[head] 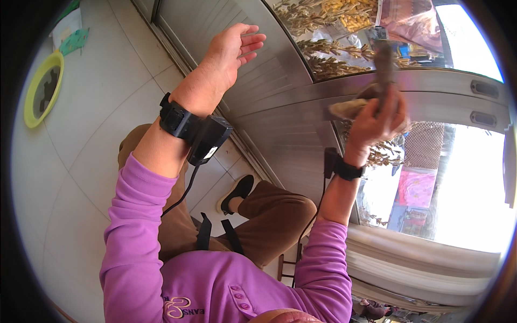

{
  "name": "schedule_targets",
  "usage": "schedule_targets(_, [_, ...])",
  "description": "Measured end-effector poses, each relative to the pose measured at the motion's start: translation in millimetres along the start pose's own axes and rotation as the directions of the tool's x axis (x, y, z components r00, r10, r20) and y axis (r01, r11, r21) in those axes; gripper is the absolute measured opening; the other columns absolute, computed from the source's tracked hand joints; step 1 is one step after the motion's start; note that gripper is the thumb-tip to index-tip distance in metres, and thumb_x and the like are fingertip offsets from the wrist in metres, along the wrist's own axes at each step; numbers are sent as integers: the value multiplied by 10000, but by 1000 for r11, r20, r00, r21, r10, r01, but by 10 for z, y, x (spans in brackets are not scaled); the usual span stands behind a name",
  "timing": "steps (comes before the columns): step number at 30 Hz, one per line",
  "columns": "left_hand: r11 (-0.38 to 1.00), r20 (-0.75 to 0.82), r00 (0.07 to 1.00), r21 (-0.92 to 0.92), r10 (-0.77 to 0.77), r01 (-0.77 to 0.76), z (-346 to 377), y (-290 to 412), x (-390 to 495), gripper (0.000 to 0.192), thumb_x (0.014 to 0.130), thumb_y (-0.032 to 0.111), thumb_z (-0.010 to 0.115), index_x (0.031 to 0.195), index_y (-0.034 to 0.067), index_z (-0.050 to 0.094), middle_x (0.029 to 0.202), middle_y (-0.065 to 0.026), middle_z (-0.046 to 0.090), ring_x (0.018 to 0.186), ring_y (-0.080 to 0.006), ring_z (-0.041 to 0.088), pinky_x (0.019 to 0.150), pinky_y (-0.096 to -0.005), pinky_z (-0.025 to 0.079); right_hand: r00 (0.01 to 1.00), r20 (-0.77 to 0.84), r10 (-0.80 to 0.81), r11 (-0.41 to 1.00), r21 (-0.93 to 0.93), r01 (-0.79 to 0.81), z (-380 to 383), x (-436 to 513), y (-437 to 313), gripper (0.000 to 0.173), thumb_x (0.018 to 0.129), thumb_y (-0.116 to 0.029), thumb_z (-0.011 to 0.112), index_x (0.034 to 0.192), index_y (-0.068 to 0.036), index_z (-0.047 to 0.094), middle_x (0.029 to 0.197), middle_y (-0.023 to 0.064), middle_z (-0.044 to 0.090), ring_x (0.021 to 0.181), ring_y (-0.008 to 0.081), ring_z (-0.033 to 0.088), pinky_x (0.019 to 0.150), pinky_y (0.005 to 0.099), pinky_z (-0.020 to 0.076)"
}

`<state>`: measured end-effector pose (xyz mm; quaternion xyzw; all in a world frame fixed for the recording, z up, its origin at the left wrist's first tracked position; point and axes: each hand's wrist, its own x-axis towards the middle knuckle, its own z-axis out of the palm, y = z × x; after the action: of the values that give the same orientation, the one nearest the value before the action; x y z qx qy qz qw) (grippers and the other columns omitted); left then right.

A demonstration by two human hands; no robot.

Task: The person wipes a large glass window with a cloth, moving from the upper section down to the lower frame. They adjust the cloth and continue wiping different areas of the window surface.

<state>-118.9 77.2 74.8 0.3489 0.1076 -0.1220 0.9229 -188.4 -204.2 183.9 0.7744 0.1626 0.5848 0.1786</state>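
Observation:
My right hand [379,119] grips a brown-grey cloth [350,108], blurred by motion, in front of the meeting frames of a metal sliding door [291,97]. The cloth's upper end [384,60] overlaps the upper glass pane [343,52]. Whether it touches the door is not clear. My left hand [231,56] holds nothing; its fingers are slightly curled and apart. It hovers in front of the door's lower metal panel. Both wrists carry black straps with devices, the left one [181,121] cabled.
A yellow basin [30,107] with a dark cloth-like shape inside stands on the tiled floor [93,169] at left. Past the glass lie dried plant stalks [323,64] and corn cobs [355,18]. Recessed handles [484,89] sit on the door frames. A pale curtain [420,250] hangs at lower right.

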Motion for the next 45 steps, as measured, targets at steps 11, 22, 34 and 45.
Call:
schedule_targets(11, [996, -68, 995, -54, 72, -76, -66, 147, -24, 385, 1007, 287, 504, 1264, 25, 622, 1219, -139, 688, 1161, -235, 616, 1040, -375, 459, 914, 346, -214, 970, 185, 157, 601, -1512, -848, 440, 852, -90, 644, 1254, -256, 710, 1200, 22, 591, 1064, 256, 556, 840, 406, 488])
schedule_targets(22, [992, -175, 981, -76, 86, -100, -210, 368, 83, 363, 1013, 264, 502, 1239, 10, 628, 1196, -149, 696, 1143, -246, 631, 1028, -375, 471, 838, 394, -378, 900, 370, 232, 1084, -1194, -1240, 405, 852, -156, 627, 1248, -217, 691, 1178, 60, 592, 1076, 280, 575, 839, 410, 477])
schedule_targets(34, [978, -169, 978, -151, 121, -147, -169, 281, 66, 379, 1006, 263, 502, 1249, -6, 612, 1216, -163, 683, 1146, -256, 623, 1033, -386, 469, 918, 200, -342, 910, 316, 270, 1871, 163, -1897, 377, 855, -167, 644, 1209, -282, 703, 1132, -7, 604, 1044, 239, 574, 836, 401, 492])
schedule_targets(45, [983, -153, 985, -149, 82, -104, -183, 282, -19, 377, 989, 258, 514, 1249, 3, 617, 1187, -147, 700, 1130, -241, 634, 1023, -384, 475, 761, 620, -193, 977, 194, 90, 293, -1288, -882, 417, 870, -87, 628, 1256, -233, 690, 1195, 59, 597, 1073, 300, 583, 831, 421, 514])
